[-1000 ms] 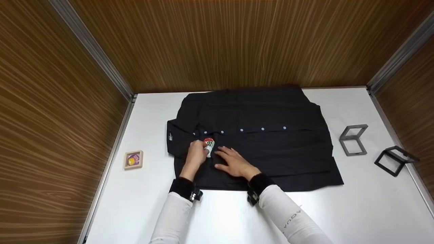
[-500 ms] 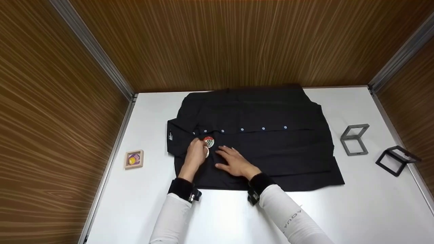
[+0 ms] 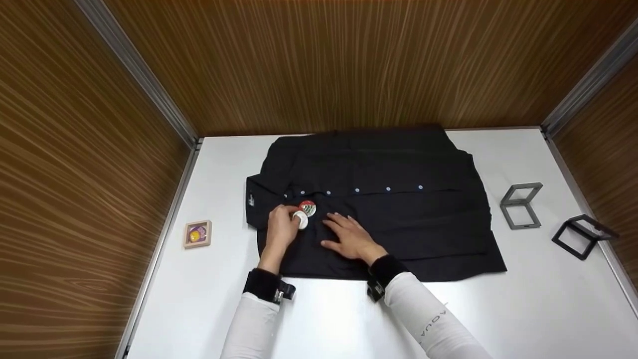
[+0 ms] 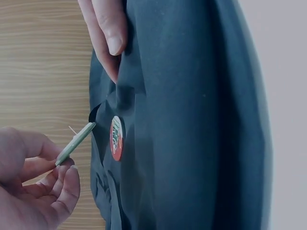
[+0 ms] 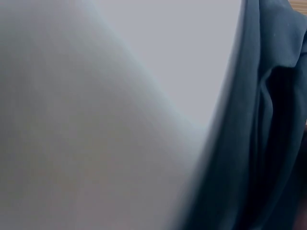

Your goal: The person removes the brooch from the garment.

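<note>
A black short-sleeved shirt lies spread on the white table, its collar to the left. My left hand pinches a round pin badge between thumb and fingers, above the shirt's chest. In the left wrist view, this pin badge shows edge-on, with its thin needle sticking out from one side. Just beyond it, a red, white and green badge sits on the shirt front. My right hand rests on the cloth to the right of both badges, fingers spread.
At the left stands a small wooden frame with a purple and yellow round picture. A grey hinged frame and a black hinged frame stand on the right. Wood-patterned panels enclose the table's back and sides.
My left hand has drawn slightly left and turned the pin badge, so its pale round side now shows. The red, white and green badge is more uncovered. My right hand has shifted slightly right.
</note>
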The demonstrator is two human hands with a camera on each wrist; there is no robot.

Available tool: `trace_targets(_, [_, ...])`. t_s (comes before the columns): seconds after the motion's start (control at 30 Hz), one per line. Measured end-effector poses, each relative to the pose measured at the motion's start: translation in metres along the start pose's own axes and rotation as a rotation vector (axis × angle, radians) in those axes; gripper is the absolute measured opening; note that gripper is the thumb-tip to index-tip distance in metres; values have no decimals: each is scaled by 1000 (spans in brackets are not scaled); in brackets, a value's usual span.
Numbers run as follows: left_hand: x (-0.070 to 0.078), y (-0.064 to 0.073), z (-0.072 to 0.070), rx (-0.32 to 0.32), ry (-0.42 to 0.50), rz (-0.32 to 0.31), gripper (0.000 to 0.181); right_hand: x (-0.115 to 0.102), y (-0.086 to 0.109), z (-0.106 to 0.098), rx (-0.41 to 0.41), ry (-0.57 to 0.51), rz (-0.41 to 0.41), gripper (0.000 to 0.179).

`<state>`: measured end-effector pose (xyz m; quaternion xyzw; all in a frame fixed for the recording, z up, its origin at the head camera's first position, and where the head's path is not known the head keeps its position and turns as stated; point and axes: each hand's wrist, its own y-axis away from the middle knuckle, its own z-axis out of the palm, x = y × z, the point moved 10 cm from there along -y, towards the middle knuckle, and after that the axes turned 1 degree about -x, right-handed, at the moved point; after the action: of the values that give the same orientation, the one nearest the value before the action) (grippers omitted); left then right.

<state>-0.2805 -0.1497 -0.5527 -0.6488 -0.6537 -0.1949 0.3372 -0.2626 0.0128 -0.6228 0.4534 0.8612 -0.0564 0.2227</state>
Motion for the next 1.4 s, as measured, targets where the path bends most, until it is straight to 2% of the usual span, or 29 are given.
trace_targets(0.2, [4,4,-5,36,64,-11,19,4,-2,-2,-8,9,22,66])
trace_targets(0.33, [9,6,-11,60,132,-22,19,5,-2,-6,-7,-53,24,65])
trace_targets(0.5, [17,10,-19,76,228,-52,18,5,2,-15,29,-221,11,63])
trace_targets(0.7, [30,15,-24,70,378,-82,18,0,8,-40,168,-384,-43,55])
trace_targets(0.8, [38,17,-26,64,457,-69,19,-2,13,-55,233,-439,-64,50])
trace_targets(0.9, [63,24,-39,53,511,-46,18,-4,19,-68,275,-508,-73,46])
trace_targets(1.03, [92,32,-57,43,550,-27,17,-6,24,-82,290,-702,-105,43])
trace_targets(1.13, [97,33,-57,36,571,-24,17,-6,27,-90,299,-925,-134,38])
trace_targets(1.23, [99,34,-54,26,597,-23,16,-7,30,-99,317,-1076,-154,35])
trace_targets(1.3, [101,34,-52,17,619,-19,16,-9,31,-104,322,-1117,-159,35])
trace_targets(1.4, [103,33,-49,8,650,-13,16,-13,33,-111,324,-1115,-158,35])
